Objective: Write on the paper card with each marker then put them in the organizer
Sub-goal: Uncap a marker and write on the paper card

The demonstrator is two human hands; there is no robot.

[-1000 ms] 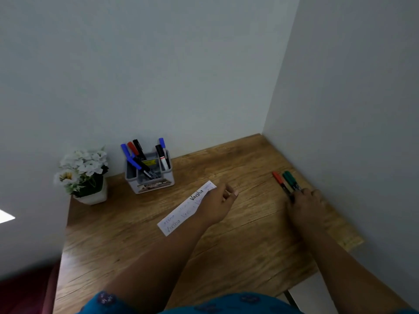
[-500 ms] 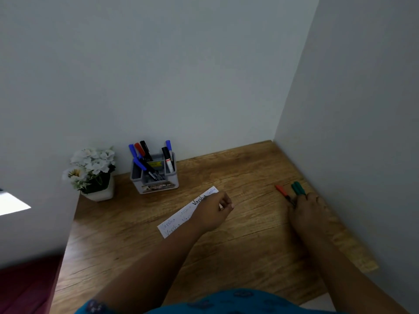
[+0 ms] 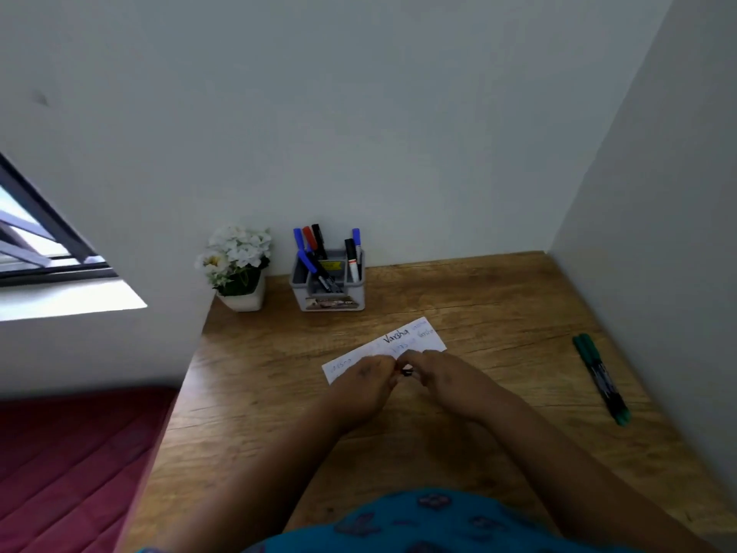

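Observation:
A white paper card (image 3: pixel 414 336) with handwriting lies slanted on the wooden desk (image 3: pixel 498 305). Over its near edge my left hand (image 3: pixel 369 383) and my right hand (image 3: pixel 442 379) meet, both gripping a marker (image 3: pixel 404 371) of which only a small red and black bit shows between the fingers. Two green markers (image 3: pixel 598 373) lie side by side on the desk at the right. The grey organizer (image 3: pixel 333 301) stands at the back with several blue, red and black markers upright in it.
A white pot of white flowers (image 3: pixel 239 269) stands left of the organizer. Walls close the desk at the back and right. A window (image 3: pixel 36 241) is at the left, and a red mat (image 3: pixel 67 464) lies below the desk's left edge.
My right hand has left the markers at the right, bringing the red one to the card. Both hands now grip it together. Only the green markers stay there.

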